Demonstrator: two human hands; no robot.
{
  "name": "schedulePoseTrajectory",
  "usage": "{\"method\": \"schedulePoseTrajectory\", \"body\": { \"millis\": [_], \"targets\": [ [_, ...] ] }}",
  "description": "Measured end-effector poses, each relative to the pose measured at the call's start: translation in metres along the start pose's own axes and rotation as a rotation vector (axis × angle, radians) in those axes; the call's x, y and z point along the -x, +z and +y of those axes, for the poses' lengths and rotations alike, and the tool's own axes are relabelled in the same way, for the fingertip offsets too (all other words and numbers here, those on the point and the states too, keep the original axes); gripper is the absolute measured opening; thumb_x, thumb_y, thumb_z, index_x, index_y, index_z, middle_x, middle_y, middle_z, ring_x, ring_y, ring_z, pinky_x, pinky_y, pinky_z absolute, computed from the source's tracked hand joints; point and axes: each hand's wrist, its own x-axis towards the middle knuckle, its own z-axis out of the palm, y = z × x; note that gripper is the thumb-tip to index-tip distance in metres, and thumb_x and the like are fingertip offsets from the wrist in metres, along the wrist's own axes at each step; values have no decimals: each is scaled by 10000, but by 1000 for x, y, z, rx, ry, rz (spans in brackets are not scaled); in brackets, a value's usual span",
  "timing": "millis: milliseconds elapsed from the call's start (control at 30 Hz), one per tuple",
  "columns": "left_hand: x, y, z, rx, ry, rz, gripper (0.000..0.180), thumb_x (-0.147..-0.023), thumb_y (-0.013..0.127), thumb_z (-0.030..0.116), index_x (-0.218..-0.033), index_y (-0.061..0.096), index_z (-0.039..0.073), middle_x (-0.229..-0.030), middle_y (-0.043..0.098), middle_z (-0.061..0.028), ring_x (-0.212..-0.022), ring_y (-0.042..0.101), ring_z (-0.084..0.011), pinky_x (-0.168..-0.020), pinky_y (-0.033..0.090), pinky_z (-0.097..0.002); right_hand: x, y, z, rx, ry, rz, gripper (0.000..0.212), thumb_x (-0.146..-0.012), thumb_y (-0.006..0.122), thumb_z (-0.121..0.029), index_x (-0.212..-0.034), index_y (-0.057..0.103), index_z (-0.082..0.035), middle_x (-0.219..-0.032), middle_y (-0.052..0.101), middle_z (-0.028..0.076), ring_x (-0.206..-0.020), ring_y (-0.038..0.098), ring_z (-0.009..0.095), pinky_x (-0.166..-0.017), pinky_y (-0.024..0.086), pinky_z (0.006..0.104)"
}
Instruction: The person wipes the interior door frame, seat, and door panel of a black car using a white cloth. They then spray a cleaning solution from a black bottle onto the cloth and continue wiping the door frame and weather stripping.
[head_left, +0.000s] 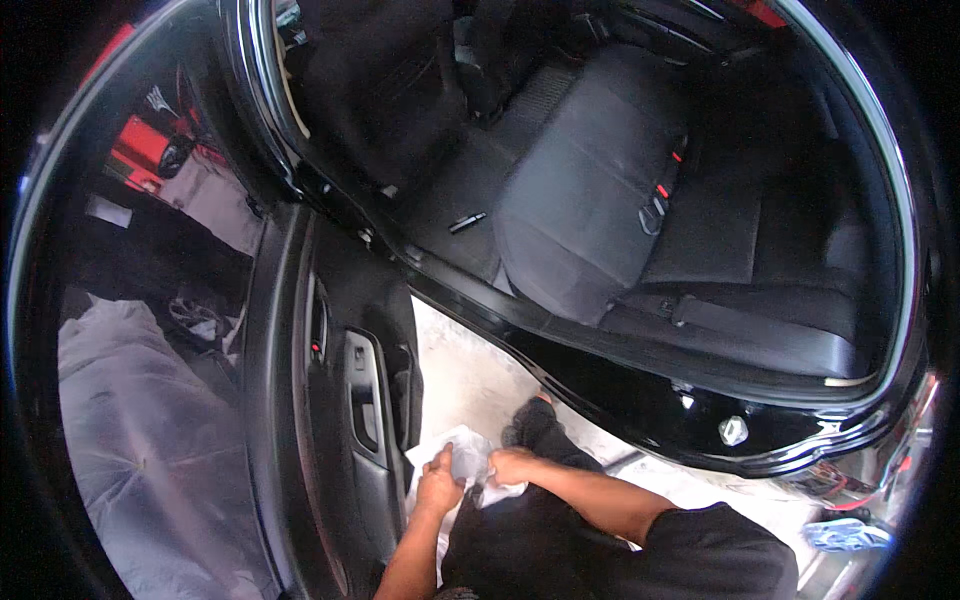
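Note:
Low in the middle, in front of my dark clothing, a thin white bag [462,440] hangs between my two hands, its mouth spread and its greyish inside showing. My left hand [438,487] is closed on the bag's left edge. On the opposite edge, my right hand [511,466] grips the bag with its fingers curled in. What lies inside the bag, if anything, I cannot make out.
At left stands an open black car door [375,410] with its inner handle. Ahead are the dark rear seat [580,180], seat-belt buckles [653,212] and a small dark object [467,222] on the car floor. A blue-and-white bundle [848,535] lies at lower right.

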Motion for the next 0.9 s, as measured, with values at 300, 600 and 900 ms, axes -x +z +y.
{"method": "schedulePoseTrajectory", "body": {
  "millis": [300, 600, 900],
  "targets": [
    [-25, -7, 16, 519, 153, 84, 344, -766, 681, 47, -1109, 656, 55, -895, 697, -231, -855, 685, -390, -794, 535, -419, 28, -34, -6, -981, -487, 268, 274, -816, 755, -28, -1007, 561, -62, -951, 599, 12, -897, 555, 101, -798, 463, 276],
    [-33, -102, 77, 279, 133, 222, 473, -794, 694, 66, -1243, 544, 61, -1134, 669, -203, -1087, 635, -378, -908, 512, -454, 47, -130, 6, -765, -320, -2, 260, -889, 720, -265, -1014, 696, -38, -859, 671, -3, -800, 596, 95, -730, 494, 282],
    [14, -48, -26, 420, -215, -41, 585, -894, 687, 302, -1397, 478, 89, -1210, 631, -221, -1049, 648, -359, -894, 510, -420, -25, -204, 2, -1031, -323, 177, 301, -876, 691, -87, -1159, 645, 6, -1008, 692, 67, -941, 652, 149, -835, 518, 291]
  ]
}}
